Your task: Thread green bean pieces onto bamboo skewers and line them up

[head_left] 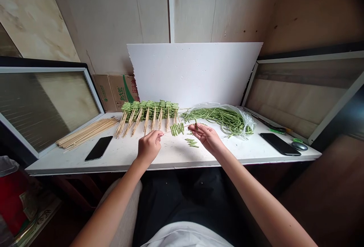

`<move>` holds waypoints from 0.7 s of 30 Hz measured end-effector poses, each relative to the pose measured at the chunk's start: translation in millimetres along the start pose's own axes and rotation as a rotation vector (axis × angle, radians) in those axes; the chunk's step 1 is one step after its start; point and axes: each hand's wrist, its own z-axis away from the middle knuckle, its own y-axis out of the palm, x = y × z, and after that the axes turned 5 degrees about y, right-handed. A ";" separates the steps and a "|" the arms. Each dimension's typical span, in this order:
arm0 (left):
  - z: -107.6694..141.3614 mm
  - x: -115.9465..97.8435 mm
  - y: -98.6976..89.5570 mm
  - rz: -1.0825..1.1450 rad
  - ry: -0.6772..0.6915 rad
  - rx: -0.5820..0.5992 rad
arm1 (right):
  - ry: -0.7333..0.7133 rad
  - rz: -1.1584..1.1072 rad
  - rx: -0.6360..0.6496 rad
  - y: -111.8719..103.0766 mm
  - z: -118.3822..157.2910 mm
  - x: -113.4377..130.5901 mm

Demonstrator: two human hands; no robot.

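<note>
My left hand (pixel 149 144) is closed around the blunt end of a thin wooden skewer (pixel 186 126). Several short green bean pieces (pixel 177 129) are threaded crosswise along its middle. At the skewer's other end, my right hand (pixel 207 136) pinches a single bean piece (pixel 196 124) between thumb and fingers. Below that hand, a few loose cut bean pieces (pixel 192 143) lie on the white table (pixel 170 156). Behind my hands stand stacked finished bean skewers (pixel 150 107), their bare sticks fanned toward me in bunches.
Bare skewers (pixel 87 131) lie in a pile at left, beside a phone (pixel 98 148). Long beans (pixel 222 116) spill from a clear plastic bag (pixel 247 125) at right. Another phone (pixel 280 143), a mouse-like dark object (pixel 299 146) and green-handled scissors (pixel 277 131) lie farther right. A white board (pixel 196 72) stands behind.
</note>
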 end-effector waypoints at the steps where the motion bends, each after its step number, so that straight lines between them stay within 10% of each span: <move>1: 0.1 -0.1 0.1 0.006 0.003 -0.005 | -0.001 -0.004 0.005 -0.3 0.0 0.2; 21: 1.7 -1.7 1.1 -0.002 0.032 0.014 | 0.007 -0.006 -0.002 -2.9 -2.6 -5.4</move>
